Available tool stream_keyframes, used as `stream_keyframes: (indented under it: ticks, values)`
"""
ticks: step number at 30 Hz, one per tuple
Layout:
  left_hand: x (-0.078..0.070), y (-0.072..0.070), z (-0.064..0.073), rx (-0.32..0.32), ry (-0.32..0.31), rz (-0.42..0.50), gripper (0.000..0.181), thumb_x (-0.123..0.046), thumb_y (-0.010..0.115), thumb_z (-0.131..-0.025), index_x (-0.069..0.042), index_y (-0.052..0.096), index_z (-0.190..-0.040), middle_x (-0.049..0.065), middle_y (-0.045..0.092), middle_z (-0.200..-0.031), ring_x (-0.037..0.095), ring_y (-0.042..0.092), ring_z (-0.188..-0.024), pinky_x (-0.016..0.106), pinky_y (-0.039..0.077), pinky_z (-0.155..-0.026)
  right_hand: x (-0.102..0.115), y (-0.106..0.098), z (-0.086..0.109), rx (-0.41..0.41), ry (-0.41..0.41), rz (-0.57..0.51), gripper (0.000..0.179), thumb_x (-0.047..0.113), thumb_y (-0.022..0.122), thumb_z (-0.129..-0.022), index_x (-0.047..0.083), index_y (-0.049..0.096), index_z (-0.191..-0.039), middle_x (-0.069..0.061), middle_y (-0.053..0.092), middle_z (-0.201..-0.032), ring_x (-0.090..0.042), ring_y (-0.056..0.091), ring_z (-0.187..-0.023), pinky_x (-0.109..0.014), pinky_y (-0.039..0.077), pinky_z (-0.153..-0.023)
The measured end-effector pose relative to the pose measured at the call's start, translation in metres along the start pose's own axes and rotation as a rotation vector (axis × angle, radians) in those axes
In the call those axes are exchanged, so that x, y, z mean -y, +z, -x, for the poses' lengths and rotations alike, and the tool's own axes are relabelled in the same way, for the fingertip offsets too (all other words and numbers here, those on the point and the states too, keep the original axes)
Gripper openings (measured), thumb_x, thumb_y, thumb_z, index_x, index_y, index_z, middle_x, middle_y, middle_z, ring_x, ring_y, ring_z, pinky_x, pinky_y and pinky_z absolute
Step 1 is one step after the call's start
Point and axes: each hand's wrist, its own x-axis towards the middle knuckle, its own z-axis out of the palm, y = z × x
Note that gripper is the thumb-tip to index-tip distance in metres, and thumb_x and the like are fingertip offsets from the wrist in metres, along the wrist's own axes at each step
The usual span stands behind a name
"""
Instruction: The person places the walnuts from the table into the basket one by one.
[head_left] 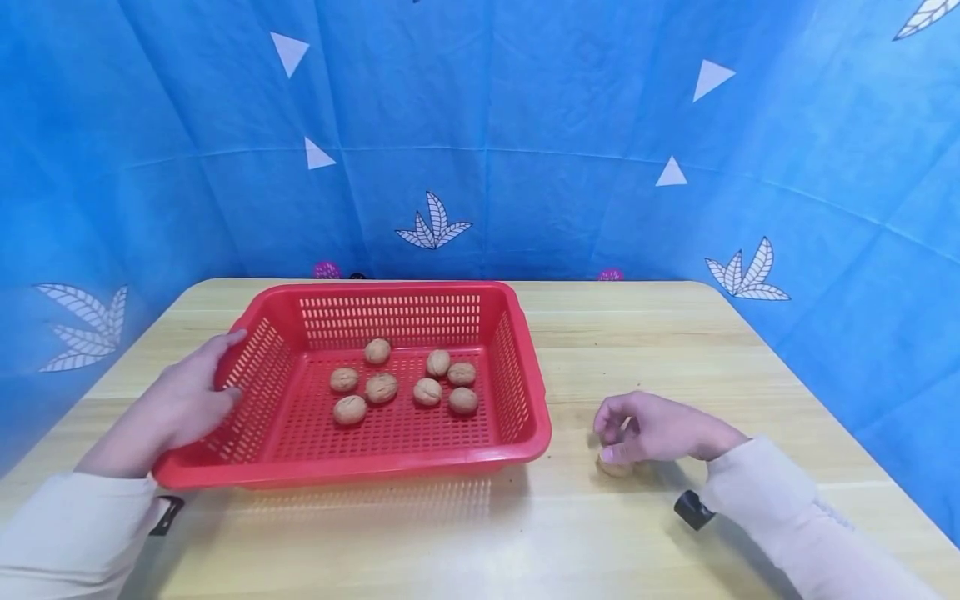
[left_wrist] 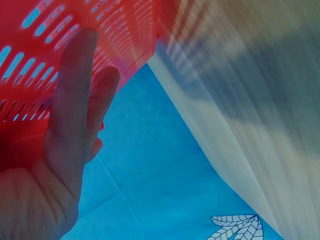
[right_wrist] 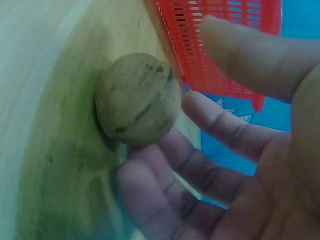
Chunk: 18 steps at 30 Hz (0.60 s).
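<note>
My left hand (head_left: 187,396) is at the left rim of a red plastic basket (head_left: 345,469), thumb on the inner side. In the left wrist view its fingers (left_wrist: 75,95) lie along the slotted outer wall. Several walnuts (head_left: 381,388) lie on the basket's floor. To the right of the basket, my right hand (head_left: 656,429) hovers low over a single walnut (right_wrist: 137,100) on the table. Its fingers are bent loosely around the far and lower side of that walnut, while the thumb (right_wrist: 245,55) stands apart from it.
The light wooden table (head_left: 600,542) carries the basket and the lone walnut. A blue patterned curtain (head_left: 487,125) hangs behind and at both sides. A black wrist device (head_left: 693,509) sits under the right sleeve, close above the tabletop.
</note>
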Motion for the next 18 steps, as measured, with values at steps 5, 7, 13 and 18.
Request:
stream_keyframes:
  ticks: [5, 7, 13, 18]
  values:
    - [-0.001, -0.001, 0.0, -0.003, 0.015, -0.016, 0.094, -0.009, 0.069, -0.085, 0.006, 0.004, -0.151, 0.037, 0.035, -0.129, 0.049, 0.048, -0.103, 0.048, 0.056, -0.069, 0.003, 0.002, 0.003, 0.035, -0.022, 0.091, 0.027, 0.019, 0.081, -0.077, 0.013, 0.062, -0.095, -0.002, 0.056, -0.088, -0.013, 0.051, -0.06, -0.03, 0.046, -0.062]
    - [-0.001, -0.001, 0.001, -0.003, 0.011, -0.017, 0.094, -0.008, 0.068, -0.085, 0.006, 0.004, -0.151, 0.037, 0.035, -0.129, 0.049, 0.048, -0.103, 0.049, 0.056, -0.069, 0.002, 0.003, 0.002, 0.04, -0.044, 0.113, 0.025, 0.018, 0.081, -0.077, 0.015, 0.063, -0.094, 0.0, 0.056, -0.086, -0.012, 0.051, -0.06, -0.029, 0.045, -0.063]
    - [-0.003, -0.001, 0.0, -0.001, 0.008, -0.007, 0.092, -0.008, 0.066, -0.086, 0.006, 0.004, -0.152, 0.037, 0.035, -0.129, 0.048, 0.048, -0.103, 0.047, 0.056, -0.068, -0.006, -0.003, -0.001, 0.001, -0.032, -0.048, 0.021, 0.018, 0.073, -0.086, 0.007, 0.062, -0.101, -0.007, 0.059, -0.092, -0.022, 0.059, -0.073, -0.036, 0.053, -0.068]
    - [-0.002, -0.001, -0.001, 0.004, 0.007, 0.011, 0.093, -0.009, 0.067, -0.086, 0.005, 0.003, -0.152, 0.036, 0.036, -0.13, 0.047, 0.049, -0.103, 0.045, 0.057, -0.067, -0.006, -0.009, -0.008, -0.079, 0.013, -0.36, 0.032, 0.016, 0.068, -0.091, -0.003, 0.054, -0.112, -0.018, 0.056, -0.104, -0.033, 0.062, -0.088, -0.045, 0.055, -0.078]
